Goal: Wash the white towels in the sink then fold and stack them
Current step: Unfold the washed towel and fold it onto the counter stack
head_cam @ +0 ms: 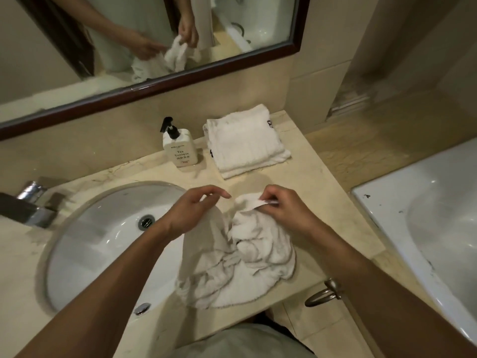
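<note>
Holding: crumpled white towel (240, 257) — draped on the counter (322, 192) beside the sink (103, 228)
Left hand (192, 215): grip closed on an edge
Right hand (281, 210): pinches a corner
Stack: folded towels (245, 140) — behind, near soap bottle (180, 148)

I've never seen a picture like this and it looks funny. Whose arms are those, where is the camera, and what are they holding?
The camera sits on a person's head, looking down, so you see their own arms. The left hand and right hand each hold part of a crumpled white towel lying on the counter beside the sink. Behind it are folded towels in a stack and a soap bottle. The mirror above shows the same hands.
</note>
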The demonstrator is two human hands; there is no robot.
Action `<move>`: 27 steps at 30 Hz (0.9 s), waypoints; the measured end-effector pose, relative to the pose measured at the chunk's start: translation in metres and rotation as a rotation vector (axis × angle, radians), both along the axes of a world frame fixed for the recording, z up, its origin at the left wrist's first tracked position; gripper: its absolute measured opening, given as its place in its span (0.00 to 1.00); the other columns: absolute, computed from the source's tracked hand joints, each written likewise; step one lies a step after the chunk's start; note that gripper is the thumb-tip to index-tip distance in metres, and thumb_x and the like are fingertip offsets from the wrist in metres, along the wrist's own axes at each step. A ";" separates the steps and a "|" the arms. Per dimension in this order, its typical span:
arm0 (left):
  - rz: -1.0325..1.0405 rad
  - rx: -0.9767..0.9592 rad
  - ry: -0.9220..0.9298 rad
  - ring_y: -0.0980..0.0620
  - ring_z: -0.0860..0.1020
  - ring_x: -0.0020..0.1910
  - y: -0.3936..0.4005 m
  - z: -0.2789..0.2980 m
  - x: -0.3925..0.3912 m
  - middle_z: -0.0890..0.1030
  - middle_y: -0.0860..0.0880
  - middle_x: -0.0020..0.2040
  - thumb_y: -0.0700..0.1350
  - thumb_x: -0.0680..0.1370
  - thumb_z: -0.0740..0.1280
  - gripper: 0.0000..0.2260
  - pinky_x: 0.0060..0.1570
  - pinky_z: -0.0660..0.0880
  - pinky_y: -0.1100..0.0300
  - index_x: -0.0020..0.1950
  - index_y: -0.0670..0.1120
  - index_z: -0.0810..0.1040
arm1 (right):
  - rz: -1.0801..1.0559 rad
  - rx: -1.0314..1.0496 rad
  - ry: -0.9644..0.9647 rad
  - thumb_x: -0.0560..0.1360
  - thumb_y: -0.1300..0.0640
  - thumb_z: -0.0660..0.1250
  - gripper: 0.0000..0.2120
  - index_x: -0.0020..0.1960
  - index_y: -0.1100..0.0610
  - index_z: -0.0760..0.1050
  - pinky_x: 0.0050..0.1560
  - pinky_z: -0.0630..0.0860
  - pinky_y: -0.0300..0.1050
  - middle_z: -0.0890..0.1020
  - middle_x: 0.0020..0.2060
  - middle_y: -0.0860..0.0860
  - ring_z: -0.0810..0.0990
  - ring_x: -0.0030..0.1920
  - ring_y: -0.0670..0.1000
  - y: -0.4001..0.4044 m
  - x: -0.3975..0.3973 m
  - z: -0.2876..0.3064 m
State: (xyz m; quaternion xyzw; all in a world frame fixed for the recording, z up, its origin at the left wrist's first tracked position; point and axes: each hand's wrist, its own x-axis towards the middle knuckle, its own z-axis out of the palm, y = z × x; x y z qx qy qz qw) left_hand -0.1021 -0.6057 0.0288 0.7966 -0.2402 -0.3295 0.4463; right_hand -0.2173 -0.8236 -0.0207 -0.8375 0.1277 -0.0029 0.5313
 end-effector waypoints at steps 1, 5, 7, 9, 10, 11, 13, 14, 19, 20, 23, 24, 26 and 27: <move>0.047 -0.026 -0.017 0.61 0.76 0.44 -0.003 0.007 0.006 0.81 0.49 0.50 0.44 0.84 0.60 0.13 0.46 0.70 0.62 0.52 0.54 0.84 | -0.009 -0.013 0.013 0.76 0.58 0.73 0.07 0.44 0.57 0.76 0.48 0.74 0.47 0.80 0.41 0.50 0.80 0.45 0.50 -0.008 0.003 0.008; -0.016 -0.032 -0.289 0.67 0.76 0.51 -0.022 0.042 0.021 0.80 0.57 0.55 0.47 0.82 0.64 0.10 0.54 0.72 0.62 0.62 0.54 0.81 | 0.031 -0.148 -0.074 0.77 0.58 0.72 0.10 0.42 0.52 0.72 0.42 0.70 0.37 0.77 0.39 0.45 0.75 0.39 0.40 -0.020 0.019 0.053; -0.198 0.031 -0.403 0.65 0.77 0.48 -0.036 0.057 0.016 0.80 0.58 0.52 0.50 0.80 0.67 0.18 0.51 0.72 0.63 0.71 0.58 0.74 | 0.114 -0.224 -0.166 0.76 0.60 0.73 0.10 0.42 0.52 0.73 0.41 0.68 0.35 0.76 0.40 0.47 0.75 0.40 0.41 -0.013 0.024 0.073; -0.361 0.053 -0.423 0.61 0.78 0.40 -0.046 0.066 0.011 0.83 0.54 0.46 0.48 0.81 0.66 0.19 0.46 0.72 0.66 0.72 0.58 0.72 | 0.184 -0.316 -0.243 0.75 0.61 0.73 0.11 0.44 0.50 0.72 0.43 0.70 0.36 0.76 0.43 0.47 0.75 0.42 0.43 -0.007 0.024 0.089; -0.386 0.052 -0.399 0.60 0.79 0.41 -0.049 0.071 0.011 0.84 0.53 0.48 0.46 0.82 0.65 0.17 0.48 0.73 0.66 0.71 0.56 0.74 | 0.203 -0.353 -0.260 0.75 0.61 0.73 0.12 0.44 0.49 0.72 0.44 0.71 0.38 0.76 0.44 0.47 0.76 0.43 0.45 -0.008 0.023 0.097; -0.374 0.042 -0.342 0.60 0.80 0.47 -0.051 0.075 0.012 0.84 0.53 0.53 0.45 0.83 0.63 0.15 0.53 0.74 0.64 0.69 0.53 0.77 | 0.217 -0.382 -0.264 0.76 0.61 0.73 0.12 0.44 0.48 0.71 0.44 0.73 0.40 0.76 0.44 0.47 0.77 0.44 0.47 -0.011 0.020 0.103; -0.330 -0.012 -0.219 0.59 0.79 0.56 -0.051 0.084 0.015 0.83 0.54 0.57 0.45 0.83 0.62 0.10 0.62 0.73 0.59 0.61 0.50 0.81 | 0.247 -0.427 -0.265 0.76 0.62 0.72 0.11 0.45 0.50 0.72 0.44 0.74 0.42 0.76 0.44 0.48 0.77 0.44 0.49 -0.014 0.013 0.113; -0.338 -0.046 -0.198 0.59 0.79 0.54 -0.052 0.087 0.016 0.83 0.54 0.54 0.47 0.83 0.63 0.09 0.61 0.73 0.59 0.57 0.49 0.82 | 0.260 -0.439 -0.269 0.76 0.62 0.71 0.10 0.45 0.51 0.72 0.43 0.73 0.42 0.76 0.44 0.49 0.76 0.43 0.49 -0.015 0.010 0.118; -0.365 -0.108 -0.146 0.56 0.74 0.40 -0.061 0.093 0.009 0.77 0.55 0.38 0.48 0.80 0.68 0.06 0.45 0.70 0.63 0.49 0.46 0.79 | 0.214 -0.416 -0.294 0.75 0.61 0.70 0.10 0.44 0.53 0.68 0.39 0.69 0.40 0.75 0.42 0.51 0.74 0.41 0.51 -0.013 0.009 0.125; -0.308 -0.162 -0.095 0.57 0.73 0.40 -0.062 0.092 0.007 0.76 0.55 0.37 0.46 0.81 0.68 0.06 0.44 0.69 0.65 0.49 0.44 0.78 | 0.150 -0.394 -0.297 0.75 0.61 0.71 0.11 0.45 0.55 0.68 0.39 0.69 0.39 0.75 0.41 0.50 0.74 0.41 0.51 -0.012 0.010 0.125; -0.082 -0.287 -0.006 0.57 0.72 0.38 -0.065 0.090 0.003 0.75 0.52 0.38 0.44 0.80 0.68 0.05 0.40 0.67 0.66 0.47 0.43 0.77 | -0.083 -0.477 -0.353 0.74 0.57 0.75 0.13 0.44 0.55 0.69 0.38 0.68 0.39 0.72 0.41 0.47 0.72 0.39 0.48 -0.008 0.011 0.120; -0.009 -0.295 -0.008 0.57 0.71 0.36 -0.064 0.088 0.002 0.75 0.51 0.39 0.44 0.80 0.69 0.05 0.37 0.66 0.67 0.46 0.43 0.77 | -0.129 -0.549 -0.383 0.74 0.58 0.75 0.12 0.44 0.56 0.71 0.39 0.70 0.41 0.72 0.41 0.47 0.72 0.38 0.49 -0.005 0.011 0.116; 0.079 -0.274 -0.056 0.59 0.69 0.30 -0.062 0.083 0.003 0.75 0.49 0.39 0.44 0.80 0.69 0.06 0.30 0.64 0.68 0.47 0.42 0.77 | -0.145 -0.650 -0.449 0.76 0.61 0.72 0.05 0.48 0.59 0.77 0.43 0.73 0.46 0.74 0.44 0.50 0.75 0.41 0.50 0.001 0.009 0.109; 0.095 -0.258 -0.076 0.60 0.68 0.29 -0.060 0.080 0.004 0.76 0.49 0.39 0.44 0.80 0.69 0.06 0.30 0.64 0.66 0.47 0.42 0.77 | -0.103 -0.652 -0.468 0.77 0.62 0.70 0.04 0.52 0.60 0.79 0.45 0.74 0.45 0.75 0.46 0.52 0.77 0.43 0.50 0.005 0.006 0.105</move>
